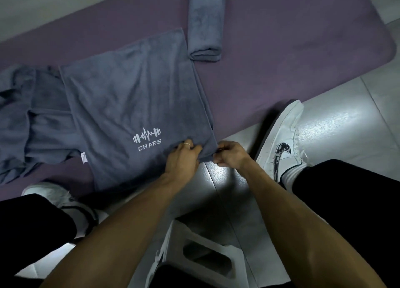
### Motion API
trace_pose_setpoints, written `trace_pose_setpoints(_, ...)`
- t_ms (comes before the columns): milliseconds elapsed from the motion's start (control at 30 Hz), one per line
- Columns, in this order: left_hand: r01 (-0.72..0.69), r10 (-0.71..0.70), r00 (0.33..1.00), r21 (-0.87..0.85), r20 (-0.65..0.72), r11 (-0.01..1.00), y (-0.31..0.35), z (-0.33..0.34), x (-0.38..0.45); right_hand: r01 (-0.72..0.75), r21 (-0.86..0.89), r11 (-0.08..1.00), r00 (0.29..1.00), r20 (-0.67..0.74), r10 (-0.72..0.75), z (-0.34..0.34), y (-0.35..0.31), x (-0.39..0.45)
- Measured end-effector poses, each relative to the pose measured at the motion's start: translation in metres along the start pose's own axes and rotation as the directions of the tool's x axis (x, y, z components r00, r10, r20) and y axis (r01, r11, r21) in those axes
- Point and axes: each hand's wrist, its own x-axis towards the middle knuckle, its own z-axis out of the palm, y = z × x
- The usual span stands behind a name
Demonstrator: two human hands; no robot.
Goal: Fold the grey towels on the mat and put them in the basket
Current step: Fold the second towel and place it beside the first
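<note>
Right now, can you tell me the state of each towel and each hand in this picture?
logo towel: spread flat, near corner held
folded towel: folded, lying on the mat
crumpled towel: unfolded, bunched
left hand: gripping the logo towel's corner
right hand: pinching the same corner

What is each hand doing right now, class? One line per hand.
Left hand: fingers on the near corner of the logo towel, gripping it.
Right hand: pinching the same corner's edge.
</note>
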Motion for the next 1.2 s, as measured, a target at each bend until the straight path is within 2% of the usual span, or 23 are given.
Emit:
trace_pose_setpoints(67,0.01,-0.014,0.999,-0.071,-0.048,0.997,0.002,0.0,0.0,-0.013,0.014,1.0,0.997,-0.081,0.014,0.004,0.003,0.007)
trace_pose_setpoints(133,0.072,-0.099,0.987,-0.202,-0.125,0.977,-0.001,0.002,-0.002,-0.047,0.046,0.998,0.982,-0.183,0.054,0.004,0.008,0.014)
trace_pose_setpoints(200,0.116,-0.171,0.969,-0.281,-0.178,0.953,-0.004,0.005,-0.004,-0.074,0.052,0.996,0.972,-0.217,0.084,0.001,0.012,0.016)
trace_pose_setpoints(267,0.056,-0.11,0.975,-0.263,-0.194,0.963,-0.003,0.008,-0.006,-0.095,0.09,0.991,0.97,-0.214,0.112,-0.002,0.013,0.012)
trace_pose_setpoints(400,-0.115,0.101,0.987,-0.118,-0.125,0.986,0.012,0.011,0.001,-0.11,0.223,0.969,0.973,-0.175,0.15,-0.004,0.011,0.007)
trace_pose_setpoints(533,-0.114,0.113,0.993,-0.03,-0.035,0.993,0.016,0.019,0.004,-0.116,0.271,0.955,0.968,-0.185,0.17,-0.007,0.012,0.005)
trace_pose_setpoints(600,-0.154,0.147,0.986,-0.085,-0.08,0.984,0.016,0.02,0.0,-0.106,0.285,0.953,0.967,-0.195,0.165,-0.007,0.012,0.005)
trace_pose_setpoints(700,-0.25,0.214,0.942,-0.114,-0.257,0.962,0.016,0.028,-0.004,-0.101,0.292,0.951,0.97,-0.183,0.159,-0.007,0.011,0.007)
trace_pose_setpoints(733,-0.246,0.213,0.942,-0.104,-0.259,0.964,0.016,0.031,-0.004,-0.094,0.295,0.951,0.973,-0.176,0.151,-0.007,0.011,0.007)
trace_pose_setpoints(867,-0.137,0.138,0.988,0.019,-0.072,0.99,0.016,0.036,-0.003,-0.065,0.255,0.965,0.985,-0.137,0.103,-0.008,0.012,0.007)
trace_pose_setpoints(1000,-0.16,0.16,0.983,-0.002,-0.092,0.987,0.011,0.039,-0.008,0.022,0.052,0.998,0.99,-0.14,-0.015,-0.004,0.013,0.009)
trace_pose_setpoints(1100,-0.143,0.115,0.975,-0.141,-0.192,0.98,-0.004,0.04,-0.016,0.053,-0.012,0.999,0.974,-0.219,-0.054,0.003,0.011,0.007)
trace_pose_setpoints(1200,0.005,-0.141,0.943,-0.412,-0.301,0.911,-0.019,0.039,-0.032,0.103,-0.024,0.994,0.953,-0.283,-0.105,0.016,0.005,0.002)
